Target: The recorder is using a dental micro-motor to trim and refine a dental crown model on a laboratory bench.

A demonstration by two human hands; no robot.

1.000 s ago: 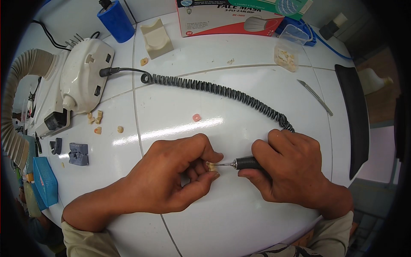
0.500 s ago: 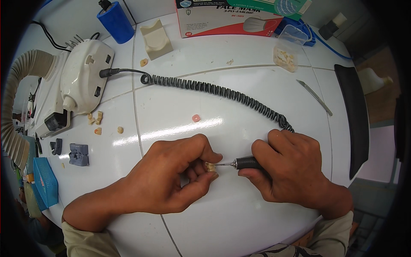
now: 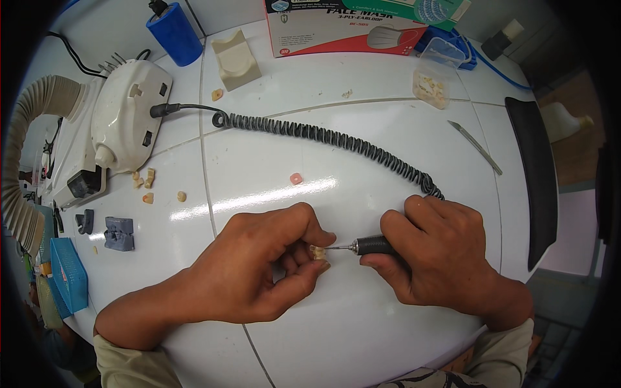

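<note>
Between the thumb and fingers of my left hand (image 3: pixel 259 262) is a small yellowish tooth-shaped piece (image 3: pixel 317 253), partly hidden by the fingertips. My right hand (image 3: pixel 440 252) is closed around the black grip of a rotary handpiece (image 3: pixel 373 245). Its thin metal bur (image 3: pixel 337 247) points left and meets the piece at its upper right side. From behind the right hand, a dark coiled cord (image 3: pixel 336 137) runs back to a white control unit (image 3: pixel 129 116) at the far left.
Several small tooth-coloured pieces (image 3: pixel 149 197) and grey blocks (image 3: pixel 119 233) lie at left. A pink piece (image 3: pixel 296 178) sits mid-table. A scalpel (image 3: pixel 475 147) and a clear box (image 3: pixel 431 89) are at right, a mask box (image 3: pixel 346 32) behind. A ribbed hose (image 3: pixel 19 161) curves along the left.
</note>
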